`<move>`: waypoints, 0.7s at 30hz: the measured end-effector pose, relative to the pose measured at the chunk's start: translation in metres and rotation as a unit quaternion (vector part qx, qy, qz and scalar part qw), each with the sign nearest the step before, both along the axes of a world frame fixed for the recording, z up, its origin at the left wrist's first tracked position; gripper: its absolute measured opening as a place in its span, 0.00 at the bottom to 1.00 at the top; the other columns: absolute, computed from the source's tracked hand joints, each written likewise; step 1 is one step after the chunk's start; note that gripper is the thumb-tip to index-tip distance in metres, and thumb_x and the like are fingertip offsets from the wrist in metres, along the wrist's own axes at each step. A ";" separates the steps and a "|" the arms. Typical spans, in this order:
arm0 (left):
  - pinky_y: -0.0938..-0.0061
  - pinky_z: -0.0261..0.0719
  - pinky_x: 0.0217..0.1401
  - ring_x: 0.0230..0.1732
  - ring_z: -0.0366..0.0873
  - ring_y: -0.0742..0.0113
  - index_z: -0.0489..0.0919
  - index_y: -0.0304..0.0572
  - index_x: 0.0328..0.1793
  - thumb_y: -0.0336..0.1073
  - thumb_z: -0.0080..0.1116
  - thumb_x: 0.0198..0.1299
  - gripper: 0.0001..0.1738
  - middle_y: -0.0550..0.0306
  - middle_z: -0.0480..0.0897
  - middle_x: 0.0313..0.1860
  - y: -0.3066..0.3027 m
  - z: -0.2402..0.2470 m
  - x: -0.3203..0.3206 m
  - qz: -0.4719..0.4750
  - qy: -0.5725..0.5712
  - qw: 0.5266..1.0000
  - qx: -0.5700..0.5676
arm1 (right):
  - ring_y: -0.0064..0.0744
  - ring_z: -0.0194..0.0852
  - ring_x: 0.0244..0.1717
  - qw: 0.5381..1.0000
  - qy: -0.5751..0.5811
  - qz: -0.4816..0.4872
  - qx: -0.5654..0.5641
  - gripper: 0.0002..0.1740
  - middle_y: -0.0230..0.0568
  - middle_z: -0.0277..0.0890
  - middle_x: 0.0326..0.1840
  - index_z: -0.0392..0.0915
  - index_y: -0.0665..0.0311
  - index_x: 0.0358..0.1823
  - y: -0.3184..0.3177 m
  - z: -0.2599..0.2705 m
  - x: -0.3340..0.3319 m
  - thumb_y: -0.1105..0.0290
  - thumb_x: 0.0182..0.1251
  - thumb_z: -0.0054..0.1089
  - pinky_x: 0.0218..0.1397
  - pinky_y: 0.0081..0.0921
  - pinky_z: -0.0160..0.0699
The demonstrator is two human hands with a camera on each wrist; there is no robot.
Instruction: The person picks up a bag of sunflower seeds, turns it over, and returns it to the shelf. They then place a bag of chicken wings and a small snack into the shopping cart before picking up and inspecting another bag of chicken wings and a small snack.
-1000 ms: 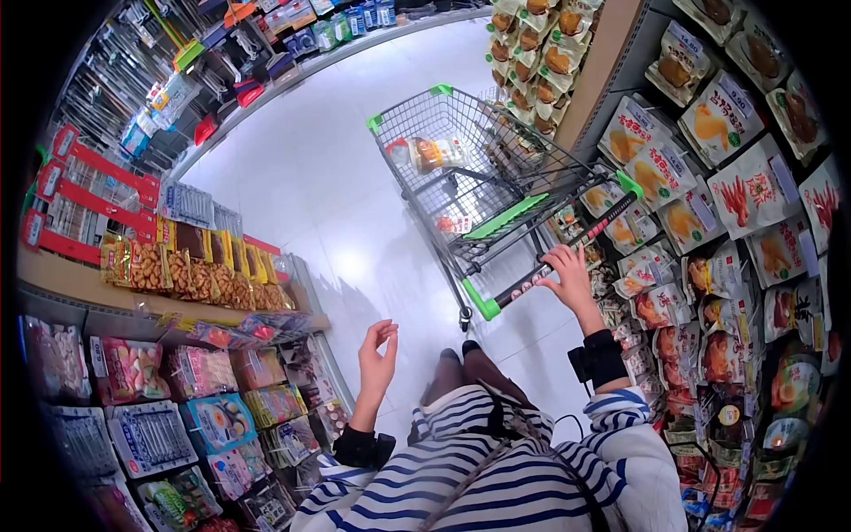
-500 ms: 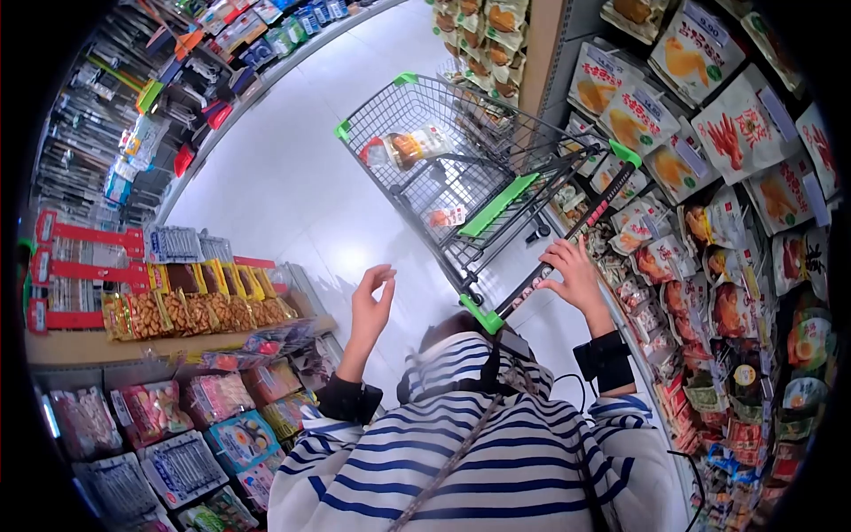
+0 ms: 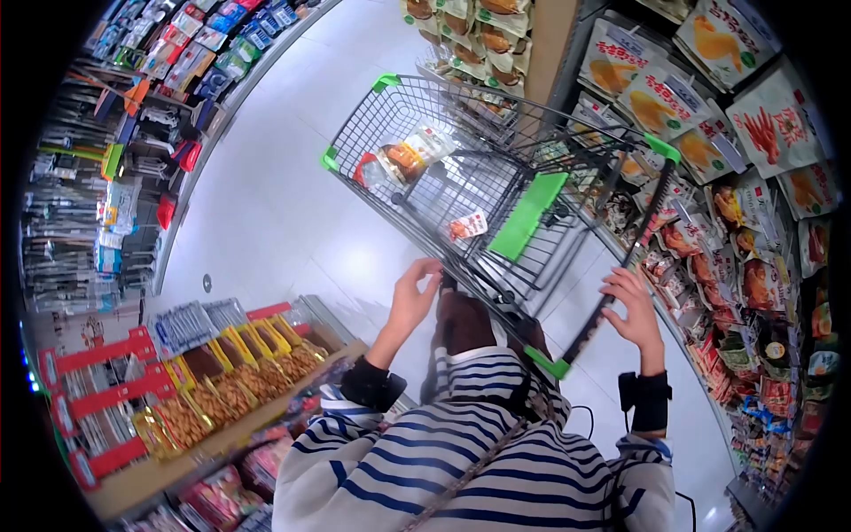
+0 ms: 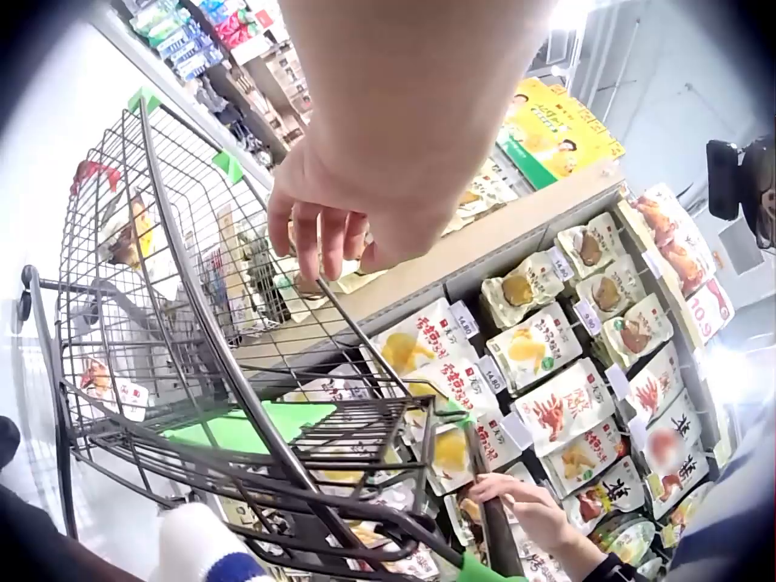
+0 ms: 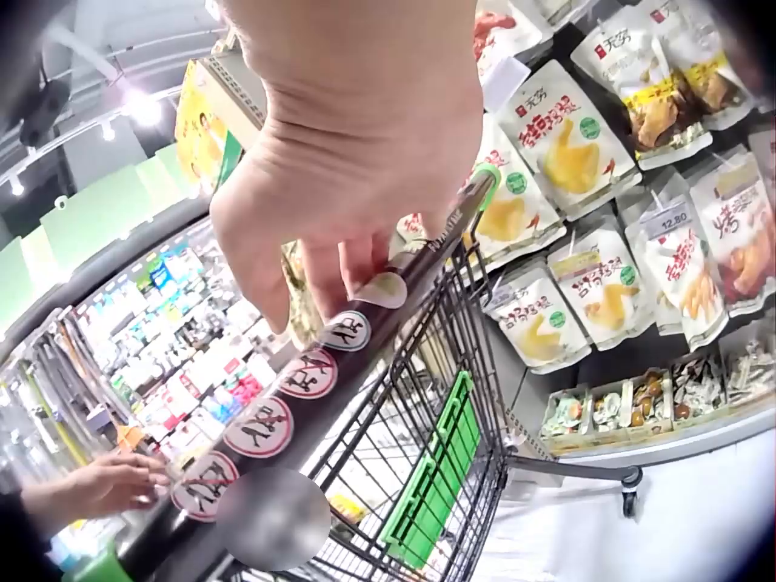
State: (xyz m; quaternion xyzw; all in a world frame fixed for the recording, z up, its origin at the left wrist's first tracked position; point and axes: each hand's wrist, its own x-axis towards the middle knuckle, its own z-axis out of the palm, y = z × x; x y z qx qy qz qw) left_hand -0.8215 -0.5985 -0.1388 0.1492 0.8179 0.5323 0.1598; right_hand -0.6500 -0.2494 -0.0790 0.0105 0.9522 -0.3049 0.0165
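A black wire shopping cart point(image 3: 372, 115) with green corners stands at an angle in front of the body. My right hand point(image 3: 636, 310) has its fingers bent over the cart handle point(image 3: 654, 208); in the right wrist view the handle's round stickers point(image 5: 308, 374) face the camera and my fingertips are partly hidden. My left hand point(image 3: 412, 306) hangs with loosely bent fingers, holding nothing, close to the cart's near side rim. Inside the basket lie a food packet point(image 3: 406, 160) and a clear pack with red point(image 3: 370, 168). A smaller packet point(image 3: 467, 225) is near the green seat flap point(image 3: 528, 215).
Shelves of hanging food pouches point(image 3: 651, 105) line the right side, close to the cart. At the lower left a shelf holds yellow-edged snack packs point(image 3: 235, 390) beside red racks point(image 3: 111, 390). Tools and small goods hang at far left. Pale floor point(image 3: 257, 204) runs between.
The cart has swung round and come closer to the body, its handle moving right with my right hand. My left hand has moved right, up to the cart's side. The view has turned.
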 end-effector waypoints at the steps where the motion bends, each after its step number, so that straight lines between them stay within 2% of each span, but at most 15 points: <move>1: 0.73 0.70 0.48 0.43 0.76 0.65 0.72 0.36 0.45 0.28 0.51 0.54 0.12 0.52 0.79 0.39 -0.006 -0.007 -0.017 -0.008 -0.001 1.000 0.008 | 0.44 0.61 0.56 0.999 0.000 -0.039 -0.010 0.14 0.39 0.70 0.44 0.73 0.61 0.35 -0.007 0.000 -0.005 0.69 0.44 0.59 0.67 0.49 0.40; 5: 0.73 0.70 0.48 0.43 0.76 0.62 0.72 0.35 0.45 0.29 0.51 0.54 0.12 0.51 0.79 0.38 -0.031 -0.014 -0.087 -0.029 -0.010 1.000 -0.008 | 0.46 0.65 0.51 0.977 -0.004 -0.213 -0.024 0.11 0.44 0.71 0.42 0.73 0.66 0.36 -0.042 0.009 -0.029 0.73 0.49 0.54 0.60 0.38 0.57; 6: 0.72 0.70 0.48 0.43 0.76 0.61 0.72 0.35 0.45 0.29 0.51 0.54 0.12 0.51 0.79 0.38 -0.037 -0.015 -0.103 -0.024 -0.004 1.000 0.000 | 0.46 0.65 0.50 0.975 0.020 -0.221 0.009 0.09 0.45 0.71 0.42 0.73 0.67 0.36 -0.054 0.019 -0.043 0.75 0.51 0.52 0.56 0.33 0.61; 9: 0.72 0.71 0.47 0.43 0.76 0.60 0.72 0.35 0.45 0.29 0.51 0.54 0.12 0.51 0.79 0.38 -0.047 -0.010 -0.147 -0.045 0.006 0.999 0.006 | 0.40 0.67 0.48 0.953 0.049 -0.293 -0.064 0.08 0.45 0.72 0.42 0.73 0.68 0.37 -0.088 0.038 -0.094 0.77 0.56 0.49 0.54 0.27 0.62; 10: 0.78 0.71 0.49 0.44 0.76 0.70 0.72 0.34 0.45 0.26 0.52 0.54 0.12 0.55 0.79 0.38 -0.051 -0.011 -0.158 -0.052 0.009 0.999 -0.009 | 0.37 0.68 0.48 0.951 0.058 -0.289 -0.092 0.08 0.44 0.72 0.42 0.73 0.68 0.37 -0.100 0.040 -0.112 0.77 0.56 0.48 0.53 0.26 0.62; 13: 0.73 0.71 0.46 0.41 0.76 0.61 0.72 0.35 0.45 0.29 0.52 0.53 0.13 0.50 0.79 0.37 -0.056 -0.016 -0.190 -0.062 0.019 0.998 -0.003 | 0.34 0.69 0.47 0.935 0.059 -0.284 -0.203 0.08 0.42 0.73 0.41 0.73 0.69 0.38 -0.129 0.029 -0.162 0.77 0.57 0.48 0.53 0.24 0.62; 14: 0.73 0.71 0.46 0.41 0.76 0.60 0.72 0.35 0.45 0.28 0.52 0.52 0.13 0.50 0.79 0.37 -0.058 -0.022 -0.202 -0.063 0.021 0.998 -0.002 | 0.33 0.69 0.47 0.933 0.047 -0.276 -0.226 0.08 0.42 0.73 0.41 0.73 0.68 0.38 -0.140 0.025 -0.180 0.78 0.57 0.48 0.52 0.23 0.63; 17: 0.78 0.71 0.46 0.43 0.76 0.70 0.72 0.38 0.46 0.28 0.53 0.53 0.13 0.56 0.79 0.39 -0.057 -0.032 -0.243 -0.077 0.039 0.995 -0.052 | 0.33 0.71 0.42 0.938 0.042 -0.240 -0.245 0.07 0.42 0.72 0.38 0.72 0.68 0.37 -0.165 -0.005 -0.221 0.78 0.56 0.50 0.48 0.21 0.65; 21: 0.75 0.72 0.43 0.42 0.77 0.66 0.72 0.39 0.45 0.30 0.55 0.51 0.14 0.54 0.79 0.38 -0.041 -0.068 -0.306 -0.104 0.045 0.991 -0.075 | 0.31 0.71 0.38 0.923 0.009 -0.246 -0.294 0.06 0.41 0.72 0.34 0.72 0.68 0.37 -0.184 -0.061 -0.253 0.77 0.57 0.50 0.43 0.21 0.67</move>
